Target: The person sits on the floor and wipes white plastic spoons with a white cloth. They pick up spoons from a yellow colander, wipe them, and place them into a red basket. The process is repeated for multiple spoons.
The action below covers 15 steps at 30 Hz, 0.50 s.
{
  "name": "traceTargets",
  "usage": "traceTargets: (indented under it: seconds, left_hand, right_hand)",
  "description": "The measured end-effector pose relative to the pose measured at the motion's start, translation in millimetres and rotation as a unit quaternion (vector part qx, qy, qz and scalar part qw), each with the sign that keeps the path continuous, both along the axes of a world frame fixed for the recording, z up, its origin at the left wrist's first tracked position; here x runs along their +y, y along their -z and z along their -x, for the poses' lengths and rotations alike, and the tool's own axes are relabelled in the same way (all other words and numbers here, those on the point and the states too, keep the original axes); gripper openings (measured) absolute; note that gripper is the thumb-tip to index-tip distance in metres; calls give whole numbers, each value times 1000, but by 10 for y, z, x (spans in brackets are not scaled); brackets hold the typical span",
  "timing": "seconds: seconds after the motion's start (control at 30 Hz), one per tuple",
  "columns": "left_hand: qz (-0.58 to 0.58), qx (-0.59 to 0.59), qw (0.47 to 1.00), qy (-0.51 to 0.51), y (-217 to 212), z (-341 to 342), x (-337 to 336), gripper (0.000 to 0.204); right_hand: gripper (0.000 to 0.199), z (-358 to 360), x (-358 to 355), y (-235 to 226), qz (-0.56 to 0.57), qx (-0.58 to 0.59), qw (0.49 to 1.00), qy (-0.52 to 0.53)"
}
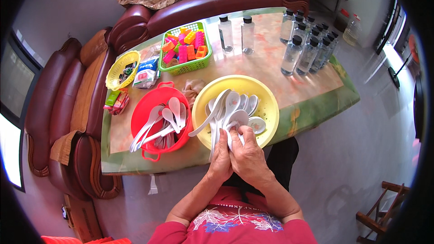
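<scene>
Two hands are pressed together right at the near edge of the table, and a bunch of white spoons [224, 129] is gripped between them: the left hand [220, 156] is wrapped around the handles from the left, fingers closed on them, while the right hand [247, 153] is curled over the top with its fingertips pinching a spoon bowl. The bundle is held over the near rim of the yellow colander [270, 108], where more white spoons are still piled loose. Looks like the spoons are being gathered or sorted, so honestly the trick would be to keep the handles lined up in the left palm and have only one spoon teased out by the right fingers at a time, otherwise the slick plastic could fan out and slip. Just to the left, a red colander [149, 108] is seen with a handful of white spoons [162, 124] already lying in it, handles hanging over its near-left rim. Farther back, a green basket [204, 61] full of bright plastic blocks is parked, with a small yellow basket [118, 63] and some snack packets beside it. At the far side, two clear bottles [235, 34] with black caps are stood apart from a bigger cluster of the same bottles [309, 45] toward the right corner, and a dark red sofa [90, 95] is wrapped around the table's left and far sides.
</scene>
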<state>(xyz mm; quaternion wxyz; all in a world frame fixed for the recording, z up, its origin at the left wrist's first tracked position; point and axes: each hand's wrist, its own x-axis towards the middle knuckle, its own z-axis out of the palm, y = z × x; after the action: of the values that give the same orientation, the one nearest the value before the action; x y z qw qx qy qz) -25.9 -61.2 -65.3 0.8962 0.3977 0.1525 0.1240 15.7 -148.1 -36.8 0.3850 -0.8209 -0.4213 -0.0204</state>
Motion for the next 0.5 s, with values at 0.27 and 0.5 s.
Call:
traceTargets:
  seconds: [0.27, 0.5]
  left_hand:
    - [32, -11, 999, -43, -140, 6, 81, 46]
    - [71, -41, 996, -36, -126, 30, 149, 31]
  right_hand:
    - [64, 68, -260, 71, -159, 110, 976, -98]
    - [30, -113, -422, -28, -491, 426, 755, -81]
